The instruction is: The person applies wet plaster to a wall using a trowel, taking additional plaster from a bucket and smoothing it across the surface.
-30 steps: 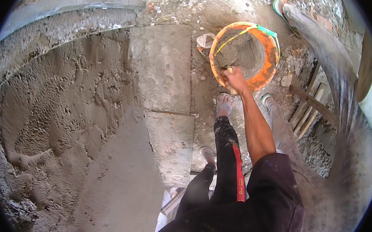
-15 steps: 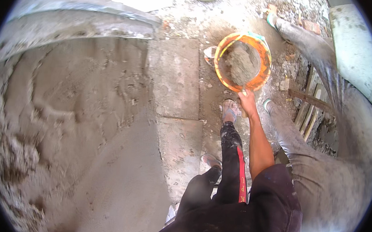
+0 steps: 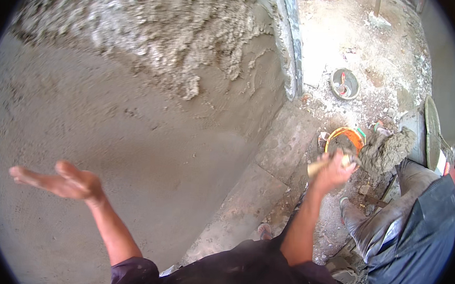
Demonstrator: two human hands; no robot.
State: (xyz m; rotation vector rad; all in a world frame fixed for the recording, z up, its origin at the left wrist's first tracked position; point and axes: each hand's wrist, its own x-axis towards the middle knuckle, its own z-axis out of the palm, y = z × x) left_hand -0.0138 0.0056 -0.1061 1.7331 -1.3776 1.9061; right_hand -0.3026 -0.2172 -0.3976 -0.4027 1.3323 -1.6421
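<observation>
My right hand point(image 3: 333, 173) is closed round the wooden handle of a trowel point(image 3: 318, 167). A thick lump of wet grey mortar point(image 3: 390, 152) sits at the trowel's far end and hides the blade. Just behind that hand is an orange-rimmed bucket point(image 3: 346, 132), partly covered by the hand and tool. My left hand point(image 3: 69, 181) is stretched out with fingers apart, holding nothing, in front of a broad surface of grey mortar point(image 3: 147, 152). That surface looks smooth low down and rough and lumpy higher up; I cannot tell whether the hand touches it.
Close on my right another person point(image 3: 417, 224) bends over in a dark shirt and dusty trousers. A dark round tub point(image 3: 344, 84) with a red-handled thing inside stands farther off. Paving slabs point(image 3: 288, 141) border the mortared surface, and rubble litters the ground.
My right hand has lifted from the bucket's rim and now carries the trowel with mortar. My left hand has come into view. The view has turned left toward the mortared surface.
</observation>
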